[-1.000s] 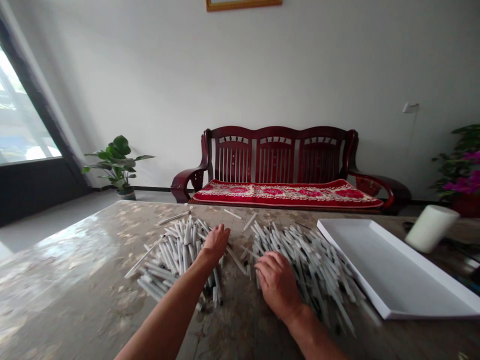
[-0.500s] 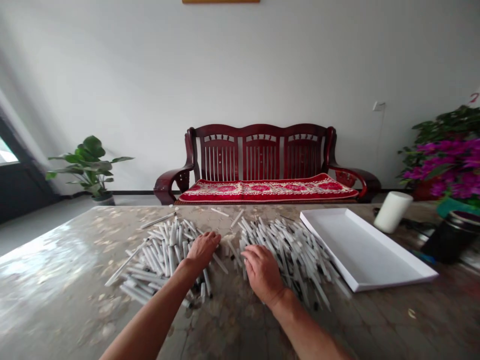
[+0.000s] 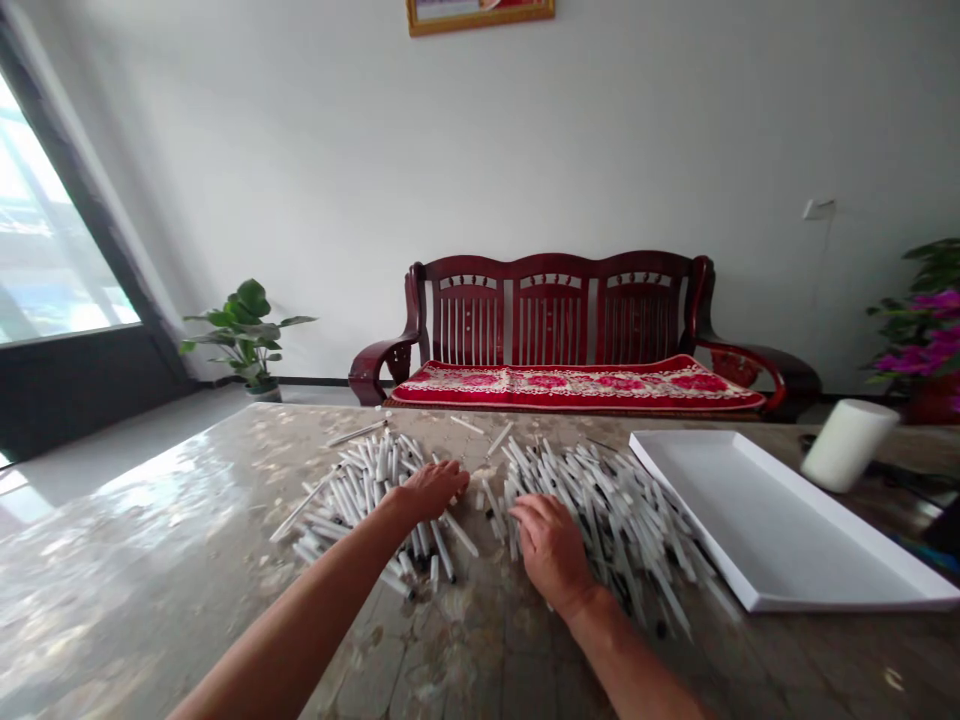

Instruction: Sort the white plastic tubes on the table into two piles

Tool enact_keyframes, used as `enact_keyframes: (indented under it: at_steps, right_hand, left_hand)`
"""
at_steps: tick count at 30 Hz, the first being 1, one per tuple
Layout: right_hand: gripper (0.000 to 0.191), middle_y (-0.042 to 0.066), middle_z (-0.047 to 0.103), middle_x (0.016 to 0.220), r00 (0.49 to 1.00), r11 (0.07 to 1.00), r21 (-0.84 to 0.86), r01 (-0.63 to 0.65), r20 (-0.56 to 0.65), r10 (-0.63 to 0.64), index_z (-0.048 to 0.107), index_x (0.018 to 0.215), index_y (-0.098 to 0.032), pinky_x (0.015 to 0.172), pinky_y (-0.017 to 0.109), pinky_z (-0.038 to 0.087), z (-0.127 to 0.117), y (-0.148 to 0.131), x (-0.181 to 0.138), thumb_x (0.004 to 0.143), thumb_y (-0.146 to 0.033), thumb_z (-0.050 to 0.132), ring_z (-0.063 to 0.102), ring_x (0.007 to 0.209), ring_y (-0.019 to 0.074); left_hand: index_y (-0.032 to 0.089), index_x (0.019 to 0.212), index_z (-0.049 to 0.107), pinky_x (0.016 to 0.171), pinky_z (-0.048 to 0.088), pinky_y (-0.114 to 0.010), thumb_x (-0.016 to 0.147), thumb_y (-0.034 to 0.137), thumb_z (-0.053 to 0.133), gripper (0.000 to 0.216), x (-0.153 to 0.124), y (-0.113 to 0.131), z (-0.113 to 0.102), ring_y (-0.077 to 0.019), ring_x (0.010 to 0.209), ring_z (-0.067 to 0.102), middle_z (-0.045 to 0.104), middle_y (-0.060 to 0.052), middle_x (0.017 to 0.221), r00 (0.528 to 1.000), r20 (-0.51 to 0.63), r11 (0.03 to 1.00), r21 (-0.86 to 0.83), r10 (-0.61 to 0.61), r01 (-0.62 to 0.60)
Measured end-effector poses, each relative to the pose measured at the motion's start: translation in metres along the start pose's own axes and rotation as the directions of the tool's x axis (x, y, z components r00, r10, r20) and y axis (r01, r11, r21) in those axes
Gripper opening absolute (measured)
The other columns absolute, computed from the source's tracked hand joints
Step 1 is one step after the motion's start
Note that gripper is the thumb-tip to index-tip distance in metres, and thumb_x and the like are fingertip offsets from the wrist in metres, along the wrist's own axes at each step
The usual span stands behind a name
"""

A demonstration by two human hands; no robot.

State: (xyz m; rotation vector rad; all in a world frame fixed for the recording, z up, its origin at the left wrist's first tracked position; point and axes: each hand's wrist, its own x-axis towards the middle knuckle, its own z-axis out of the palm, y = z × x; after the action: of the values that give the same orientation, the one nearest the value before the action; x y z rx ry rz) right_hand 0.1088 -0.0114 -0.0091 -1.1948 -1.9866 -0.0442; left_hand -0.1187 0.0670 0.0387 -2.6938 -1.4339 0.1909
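Observation:
Two heaps of thin white sticks lie on a marbled brown table (image 3: pixel 187 560). My left hand (image 3: pixel 431 490) rests palm down on the right edge of the left heap (image 3: pixel 360 490), fingers curled over a few sticks. My right hand (image 3: pixel 551 550) lies palm down on the near left edge of the right heap (image 3: pixel 607 500), fingers bent onto the sticks. A narrow gap of table with a few loose sticks separates the two hands.
A shallow white tray (image 3: pixel 757 520) lies right of the heaps. A white cylinder (image 3: pixel 846 445) stands behind it. Beyond the table are a dark red wooden bench (image 3: pixel 570 340) with a red cushion, a potted green plant (image 3: pixel 244 335) and purple flowers (image 3: pixel 919 350).
The head camera swung right, then back left. Both hands stayed on their heaps and shifted only slightly among the sticks.

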Motion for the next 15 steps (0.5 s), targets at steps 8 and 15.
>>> enact_keyframes:
  at_steps: [8, 15]
  right_hand:
    - [0.036, 0.006, 0.070, 0.104, 0.998, 0.999, 0.037, 0.030, -0.055, -0.028, 0.071, 0.102, -0.021, 0.094, 0.034, 0.048, 0.000, 0.002, 0.000, 0.083, -0.001, 0.048, 0.062, 0.101, 0.0199]
    - [0.031, 0.011, 0.068, 0.111, 0.991, 0.973, 0.226, -0.046, -0.110, 0.072, 0.060, 0.122, -0.019, 0.090, 0.036, 0.051, 0.003, -0.005, 0.001, 0.094, -0.024, 0.049, 0.064, 0.103, 0.0228]
  left_hand:
    - [0.019, 0.097, 0.063, 0.092, 0.043, -0.036, 0.088, 0.006, 0.050, 0.021, 0.003, -0.003, -0.005, -0.0225, 0.096, 0.061, 0.066, -0.009, 0.098, 0.998, -0.047, 1.000, -0.001, 0.030, -0.030]
    - [0.023, 0.099, 0.066, 0.108, 0.035, -0.039, 0.097, 0.031, 0.047, 0.021, -0.012, 0.051, -0.008, -0.0182, 0.091, 0.060, 0.065, -0.005, 0.089, 0.877, -0.415, 0.943, -0.112, 0.242, -0.314]
